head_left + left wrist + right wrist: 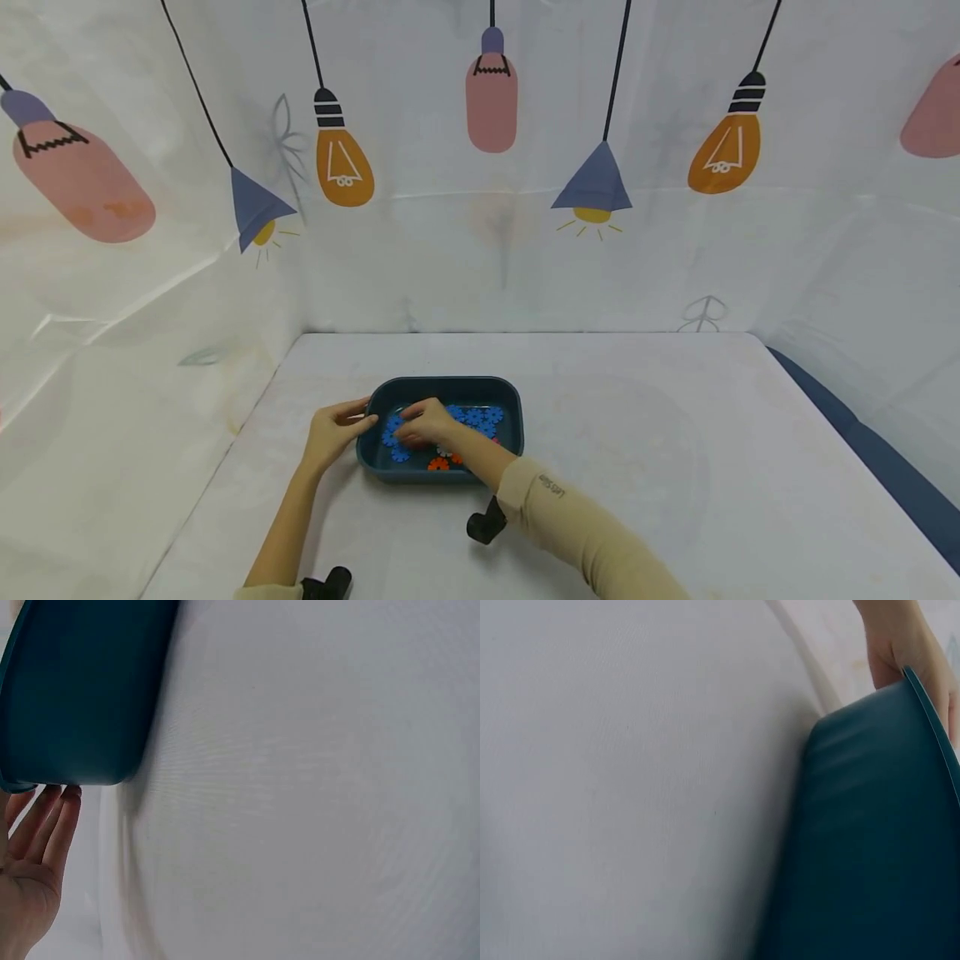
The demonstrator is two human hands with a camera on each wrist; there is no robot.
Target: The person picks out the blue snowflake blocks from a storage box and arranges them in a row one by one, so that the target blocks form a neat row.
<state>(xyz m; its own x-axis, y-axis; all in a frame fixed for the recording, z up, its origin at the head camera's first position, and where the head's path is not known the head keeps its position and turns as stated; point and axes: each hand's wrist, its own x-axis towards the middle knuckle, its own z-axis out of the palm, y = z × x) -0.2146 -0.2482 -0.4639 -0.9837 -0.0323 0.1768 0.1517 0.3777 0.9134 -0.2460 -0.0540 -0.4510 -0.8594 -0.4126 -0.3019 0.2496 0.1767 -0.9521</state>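
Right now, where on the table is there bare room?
Widest: the table right of the tray, beyond the right sleeve; a strip behind the tray. Crowded: the tray, with flower pieces, the right hand inside, left hand at its rim.

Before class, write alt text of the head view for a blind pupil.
A person's left hand holds a dark teal tray on a white table while the right hand reaches inside, among blue and orange flower-shaped pieces. Lamp drawings decorate the white backdrop behind.

Tray [420,477] — smooth, faintly glossy plastic
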